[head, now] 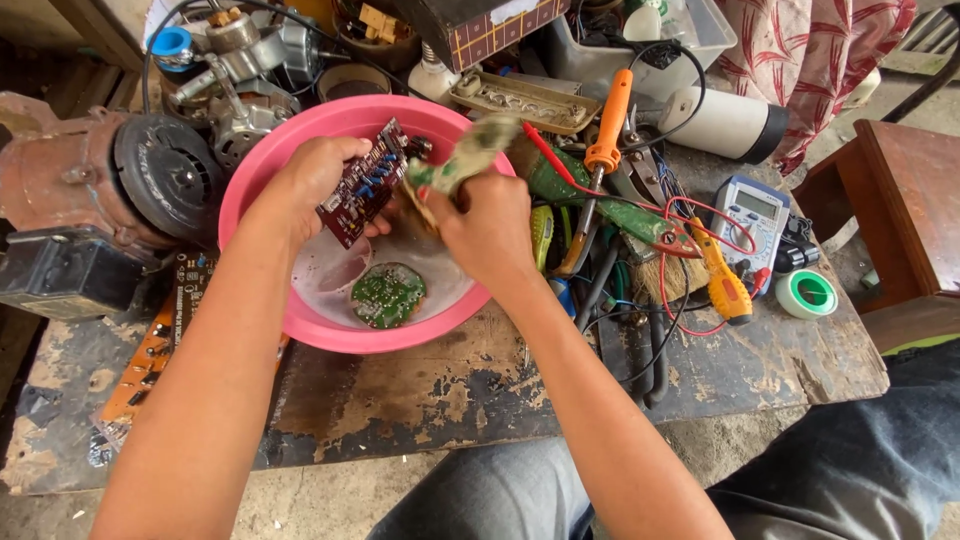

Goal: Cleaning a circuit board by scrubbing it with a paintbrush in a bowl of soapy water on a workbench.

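My left hand point(318, 180) grips a dark red circuit board point(365, 185) studded with small parts, tilted over a pink plastic basin point(262, 160). My right hand point(487, 228) holds a worn greenish brush point(462, 160) whose head rests against the board's right edge. A round green circuit board point(388, 295) lies in the bottom of the basin, under both hands.
The worn workbench point(420, 390) is crowded: an electric motor point(130, 185) left of the basin, an orange circuit board point(150, 355) at the front left, an orange-handled soldering iron point(603, 140), a multimeter point(752, 215) with red leads, screwdrivers, green tape roll point(806, 294), wooden stool point(905, 215) right.
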